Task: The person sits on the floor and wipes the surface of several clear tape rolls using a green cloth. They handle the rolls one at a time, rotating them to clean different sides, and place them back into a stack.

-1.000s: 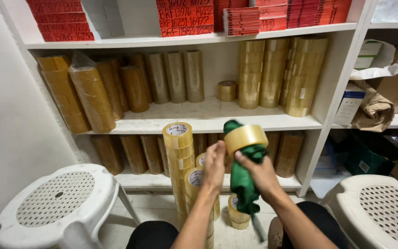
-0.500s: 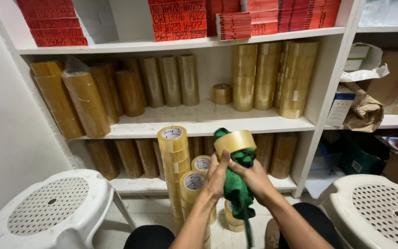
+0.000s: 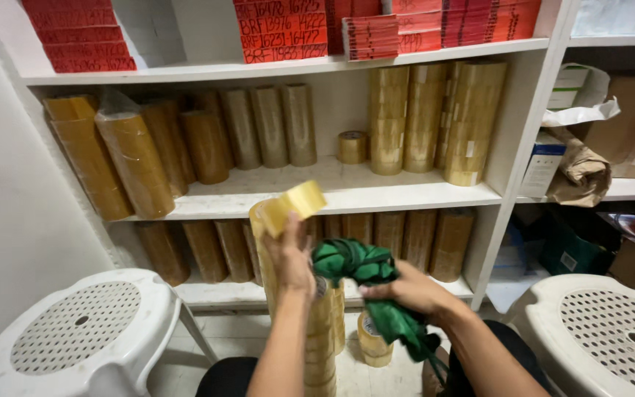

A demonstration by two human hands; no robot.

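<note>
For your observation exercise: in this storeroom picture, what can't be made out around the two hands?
Head view:
- Stack of brown tape rolls: mostly hidden behind the left hand and forearm.
- Tilted yellow tape roll: motion-blurred.
- Crumpled green plastic bag: lower part covered by the right hand; contents unseen.

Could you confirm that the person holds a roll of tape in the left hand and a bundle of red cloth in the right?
Not quite: the head view shows the cloth in the right hand is green, not red. The left hand does hold the roll of tape.
</note>
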